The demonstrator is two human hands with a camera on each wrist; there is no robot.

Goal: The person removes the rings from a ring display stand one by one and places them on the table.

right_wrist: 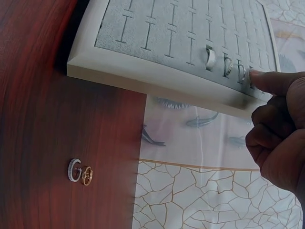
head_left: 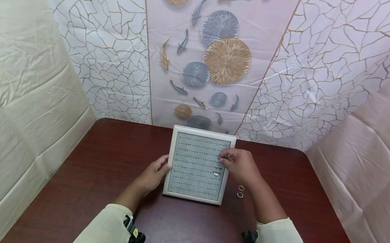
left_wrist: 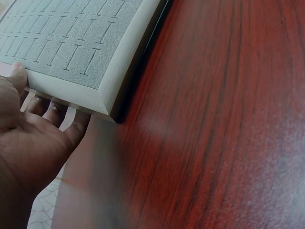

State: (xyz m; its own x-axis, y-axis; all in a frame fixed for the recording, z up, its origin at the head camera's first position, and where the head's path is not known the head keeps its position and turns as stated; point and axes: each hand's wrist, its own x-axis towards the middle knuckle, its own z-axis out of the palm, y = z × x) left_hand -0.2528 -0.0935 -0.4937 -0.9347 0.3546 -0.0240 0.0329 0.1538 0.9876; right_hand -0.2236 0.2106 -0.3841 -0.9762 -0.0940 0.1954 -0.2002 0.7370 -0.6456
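Observation:
A ring display tray (head_left: 192, 198) with a pale frame and grey slotted padding stands tilted up on the table. My left hand (head_left: 152, 174) holds its left side, the thumb on the front of the frame (left_wrist: 66, 90) and the fingers behind it. At the right-hand column, my right hand (head_left: 242, 166) pinches a small ring against the padding; the fingers mostly hide it. Beside that thumb, a plain silver ring (right_wrist: 210, 59), a patterned ring (right_wrist: 228, 67) and another silver ring (right_wrist: 241, 73) sit in slots of the same column.
On the dark red wooden table (head_left: 97, 190), a gold ring (right_wrist: 86, 175) and a silver ring with stones (right_wrist: 74, 170) lie together, right of the tray. Behind the table hangs a patterned cloth (head_left: 209, 98). Pale cloth walls (head_left: 14, 114) flank both sides.

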